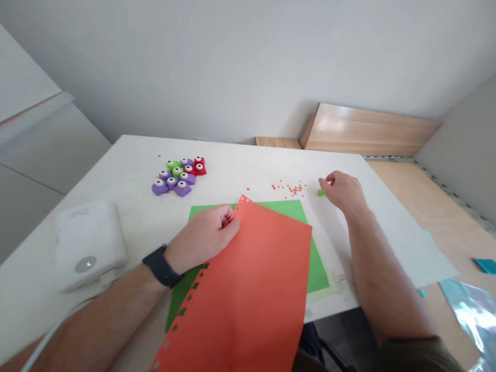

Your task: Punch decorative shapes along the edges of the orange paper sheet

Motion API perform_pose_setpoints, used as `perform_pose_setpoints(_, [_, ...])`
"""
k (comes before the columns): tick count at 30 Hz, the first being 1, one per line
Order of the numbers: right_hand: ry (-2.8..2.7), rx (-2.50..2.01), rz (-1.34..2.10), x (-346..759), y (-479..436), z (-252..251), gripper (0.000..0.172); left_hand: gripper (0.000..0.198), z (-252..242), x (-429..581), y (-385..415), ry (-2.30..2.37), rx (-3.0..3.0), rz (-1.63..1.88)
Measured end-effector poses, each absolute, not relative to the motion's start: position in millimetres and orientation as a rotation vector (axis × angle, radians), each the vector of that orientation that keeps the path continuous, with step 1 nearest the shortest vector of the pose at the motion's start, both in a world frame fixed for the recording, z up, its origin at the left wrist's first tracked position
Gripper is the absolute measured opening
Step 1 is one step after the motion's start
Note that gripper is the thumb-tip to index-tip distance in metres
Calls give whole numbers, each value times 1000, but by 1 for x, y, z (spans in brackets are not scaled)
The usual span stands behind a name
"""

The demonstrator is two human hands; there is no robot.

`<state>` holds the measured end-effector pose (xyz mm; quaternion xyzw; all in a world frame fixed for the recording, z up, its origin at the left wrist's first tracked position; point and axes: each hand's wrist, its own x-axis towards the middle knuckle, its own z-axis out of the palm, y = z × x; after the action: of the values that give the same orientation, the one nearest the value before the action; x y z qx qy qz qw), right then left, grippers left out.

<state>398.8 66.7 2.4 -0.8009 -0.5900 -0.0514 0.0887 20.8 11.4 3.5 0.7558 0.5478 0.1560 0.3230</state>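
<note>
The red sheet [240,294] is lying askew across a green sheet [316,263], covering most of it, with its top corner pointing up the bench [232,160] and a row of small punched notches running along two edges. The left hand [203,232] is pinching that sheet's upper left edge between thumb and fingers, with a black watch [160,266] sitting on its wrist; the fingers hide exactly what lies in the pinch. The right hand [343,191] is hanging loosely curled, not gripping anything, its fingertips [322,181] just above a small green punch [321,192]. Tiny red paper bits [290,189] are scattered just left of that punch. Farther up the bench, a tight cluster of purple, green and red craft punches [179,175] is standing well apart from both hands. A white box [89,245] is sitting at the bench's left side, beside the left forearm. Off the bench's right edge, a teal scrap [486,266] and a crumpled iridescent foil [468,320] are lying on a wooden surface [403,186].
</note>
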Motion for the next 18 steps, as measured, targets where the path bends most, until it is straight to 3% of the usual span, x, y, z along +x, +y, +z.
perform_pose_setpoints(11, [-1738, -1980, -86, 375, 67, -3, 30, 28, -4, 19, 11, 1487, 1958, 528])
perform_pose_setpoints(18, [-2029, -1607, 297, 274, 69, 10, 33, 22, -12, 17, 13, 1482, 1963, 563])
